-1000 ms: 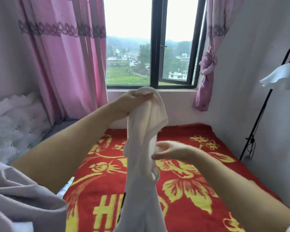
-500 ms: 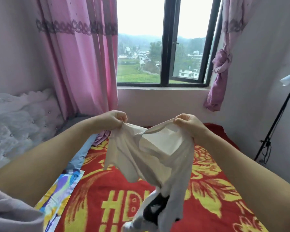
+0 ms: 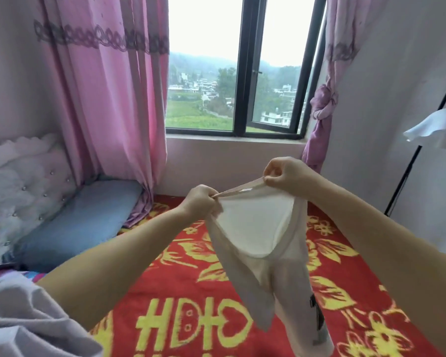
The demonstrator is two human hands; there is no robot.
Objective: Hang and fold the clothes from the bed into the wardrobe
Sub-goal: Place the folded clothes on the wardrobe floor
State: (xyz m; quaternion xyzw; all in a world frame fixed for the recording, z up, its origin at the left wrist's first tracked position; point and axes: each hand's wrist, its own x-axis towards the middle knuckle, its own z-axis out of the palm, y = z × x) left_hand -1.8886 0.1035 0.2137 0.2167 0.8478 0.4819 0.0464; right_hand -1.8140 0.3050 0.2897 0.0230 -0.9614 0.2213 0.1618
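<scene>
Two hands, left hand [image 3: 202,202] and right hand [image 3: 285,175], pinching white garment [image 3: 258,233] (hanging between them)

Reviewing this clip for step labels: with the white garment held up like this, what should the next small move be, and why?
Probably spread the hands apart: the left hand and right hand pinch one taut edge of the white garment, which hangs bunched above the red blanket.
</scene>
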